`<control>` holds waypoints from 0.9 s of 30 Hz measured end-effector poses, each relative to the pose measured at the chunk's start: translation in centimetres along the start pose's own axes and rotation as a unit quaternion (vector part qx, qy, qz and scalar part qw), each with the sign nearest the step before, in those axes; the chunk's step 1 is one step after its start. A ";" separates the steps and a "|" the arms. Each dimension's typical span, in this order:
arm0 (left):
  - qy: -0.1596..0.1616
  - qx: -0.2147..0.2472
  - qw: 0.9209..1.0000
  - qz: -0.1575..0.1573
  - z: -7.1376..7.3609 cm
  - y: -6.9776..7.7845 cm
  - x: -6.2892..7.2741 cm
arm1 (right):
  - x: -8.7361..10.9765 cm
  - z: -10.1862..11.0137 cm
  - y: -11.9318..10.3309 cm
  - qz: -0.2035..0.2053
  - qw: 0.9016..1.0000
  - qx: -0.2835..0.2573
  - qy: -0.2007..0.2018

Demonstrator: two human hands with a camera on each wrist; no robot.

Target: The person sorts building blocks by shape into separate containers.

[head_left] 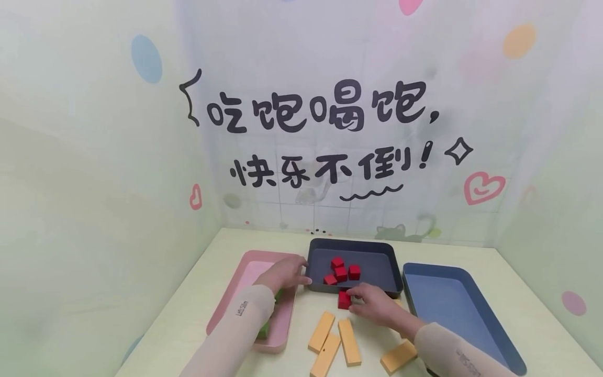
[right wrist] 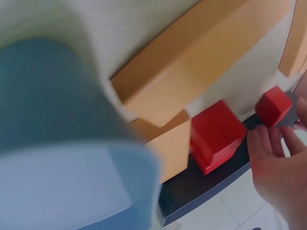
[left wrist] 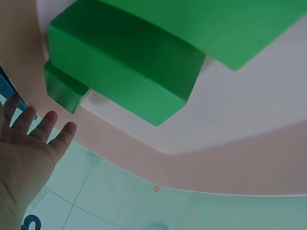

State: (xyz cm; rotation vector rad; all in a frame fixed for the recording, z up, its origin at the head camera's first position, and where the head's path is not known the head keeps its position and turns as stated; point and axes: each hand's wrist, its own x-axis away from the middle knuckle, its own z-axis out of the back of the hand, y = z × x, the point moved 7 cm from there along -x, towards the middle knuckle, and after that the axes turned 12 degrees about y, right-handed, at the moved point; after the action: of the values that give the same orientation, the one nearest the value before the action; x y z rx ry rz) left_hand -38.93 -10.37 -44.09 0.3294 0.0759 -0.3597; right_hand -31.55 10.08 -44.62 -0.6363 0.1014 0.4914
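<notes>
A red cube (head_left: 344, 300) lies just in front of the dark tray (head_left: 315, 287), and the fingertips of my right hand (head_left: 372, 303) touch it. In the right wrist view the fingers (right wrist: 276, 139) reach the small red cube (right wrist: 273, 106); a larger-looking red block (right wrist: 218, 136) sits beside the hand. My left hand (head_left: 288, 272) hovers over the pink tray's (head_left: 245, 262) right rim, near the dark tray's left side, holding nothing. Green blocks (left wrist: 124, 62) lie in the pink tray below it, partly hidden by the arm in the head view. Several red cubes (head_left: 341, 273) are in the dark tray.
Several tan wooden blocks (head_left: 349, 343) lie on the table in front of the dark tray, another (head_left: 398, 356) farther right. A blue tray (head_left: 452, 293) stands on the right. Behind the table rises a printed wall (head_left: 292, 209).
</notes>
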 end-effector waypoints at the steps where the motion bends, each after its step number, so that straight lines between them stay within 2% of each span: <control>1: 0.000 0.000 1.000 0.000 0.0 0.0 0.0 | -0.1 0.0 -0.2 0.002 1.000 0.006 0.006; 10: -0.004 0.001 1.000 0.004 0.3 0.3 0.0 | -0.6 -0.7 -1.1 0.004 1.000 0.024 0.013; 19: -0.003 0.003 1.000 0.006 0.3 0.2 -0.1 | -1.1 -2.0 -0.7 -0.012 0.998 0.053 0.019; 27: 0.000 0.006 1.000 0.008 0.2 0.0 0.0 | -1.2 -2.0 -0.9 -0.014 0.999 0.045 0.013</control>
State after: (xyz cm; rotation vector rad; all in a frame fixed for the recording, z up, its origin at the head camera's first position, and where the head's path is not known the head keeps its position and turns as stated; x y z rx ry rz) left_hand -38.95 -10.44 -43.91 0.3414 0.0701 -0.3443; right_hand -32.02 7.75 -45.46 -0.5552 0.1377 0.4492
